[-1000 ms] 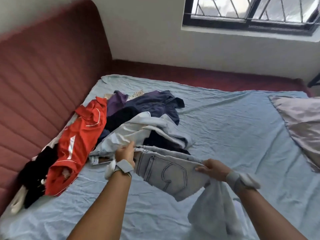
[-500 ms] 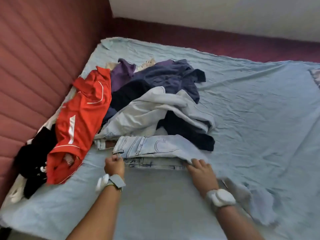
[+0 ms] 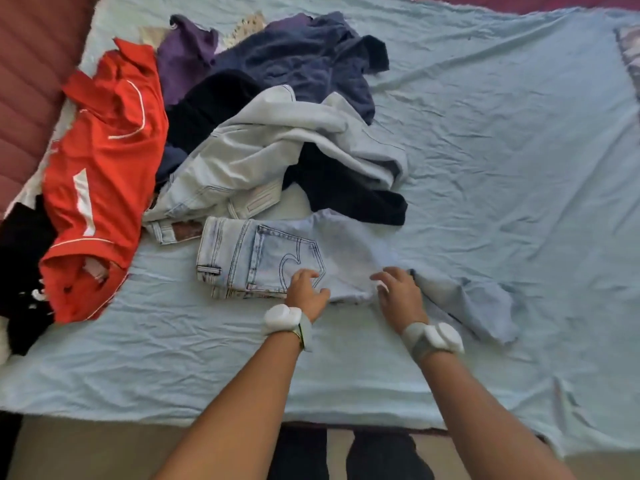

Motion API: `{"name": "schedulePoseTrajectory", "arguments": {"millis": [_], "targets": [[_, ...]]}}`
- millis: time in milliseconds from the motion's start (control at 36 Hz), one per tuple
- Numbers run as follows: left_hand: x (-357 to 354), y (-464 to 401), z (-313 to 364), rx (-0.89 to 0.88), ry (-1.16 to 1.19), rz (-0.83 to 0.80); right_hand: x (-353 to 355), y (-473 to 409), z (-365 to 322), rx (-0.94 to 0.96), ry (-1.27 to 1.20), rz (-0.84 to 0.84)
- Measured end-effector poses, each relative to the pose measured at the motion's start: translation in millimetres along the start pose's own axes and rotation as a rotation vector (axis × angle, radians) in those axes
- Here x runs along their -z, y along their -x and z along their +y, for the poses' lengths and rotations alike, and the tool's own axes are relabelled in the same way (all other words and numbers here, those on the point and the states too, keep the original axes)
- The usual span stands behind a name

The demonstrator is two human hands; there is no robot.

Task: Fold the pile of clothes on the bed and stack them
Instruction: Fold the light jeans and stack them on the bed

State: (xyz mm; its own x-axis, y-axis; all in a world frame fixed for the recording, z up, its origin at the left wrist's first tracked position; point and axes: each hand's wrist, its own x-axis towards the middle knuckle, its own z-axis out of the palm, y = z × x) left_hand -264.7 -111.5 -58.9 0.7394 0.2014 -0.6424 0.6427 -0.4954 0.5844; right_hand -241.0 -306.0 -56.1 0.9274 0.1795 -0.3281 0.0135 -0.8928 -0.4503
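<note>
Pale blue jeans (image 3: 263,258) lie flat on the light blue bed sheet (image 3: 502,174), waistband to the left, back pocket up, legs trailing off to the right. My left hand (image 3: 306,289) rests on the seat of the jeans just below the pocket, fingers relaxed. My right hand (image 3: 398,292) presses on the jeans where the legs (image 3: 464,303) begin. Behind them sits the unfolded pile: a red shirt (image 3: 100,174), a second pale pair of jeans (image 3: 277,143), a navy garment (image 3: 304,60), a purple one (image 3: 183,60) and black pieces (image 3: 346,192).
A padded red headboard (image 3: 24,81) runs along the left. Black clothes (image 3: 20,265) hang at the bed's left edge. The bed's near edge and the floor (image 3: 104,448) show at the bottom, with my dark shoes (image 3: 381,455). A pillow corner (image 3: 628,53) shows at far right.
The jeans went from being held up in both hands to lying flat on the sheet. Both hands slid right along them, and my view has tipped down.
</note>
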Motion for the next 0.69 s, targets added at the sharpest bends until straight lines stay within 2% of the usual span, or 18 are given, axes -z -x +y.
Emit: {"name": "schedulePoseTrajectory", "arguments": {"millis": [167, 278, 333, 472, 528, 611, 695], "targets": [[-37.3, -4.0, 39.2, -0.102, -0.074, -0.099, 13.7, 7.2, 55.0, -0.185, -0.044, -0.026], [-63.9, -13.8, 58.3, -0.199, -0.162, -0.157, 7.8, 15.9, 95.4, -0.321, 0.206, -0.101], [-78.9, -20.5, 67.6, -0.221, -0.196, -0.191, 4.8, 17.6, 115.5, -0.378, 0.302, -0.192], [-116.7, -34.2, 86.3, -0.247, -0.299, -0.191, -6.6, 12.0, 151.3, -0.264, 0.398, -0.354], [-131.7, -38.2, 95.5, -0.265, -0.379, -0.158, -5.9, 12.7, 157.4, -0.197, 0.359, -0.307], [-152.2, -42.5, 114.9, -0.25, -0.371, -0.235, -7.3, 22.4, 169.0, -0.098, 0.294, -0.142], [-162.3, -47.4, 127.9, -0.186, -0.359, -0.314, -8.7, 35.9, 168.0, -0.138, 0.255, -0.197]]}}
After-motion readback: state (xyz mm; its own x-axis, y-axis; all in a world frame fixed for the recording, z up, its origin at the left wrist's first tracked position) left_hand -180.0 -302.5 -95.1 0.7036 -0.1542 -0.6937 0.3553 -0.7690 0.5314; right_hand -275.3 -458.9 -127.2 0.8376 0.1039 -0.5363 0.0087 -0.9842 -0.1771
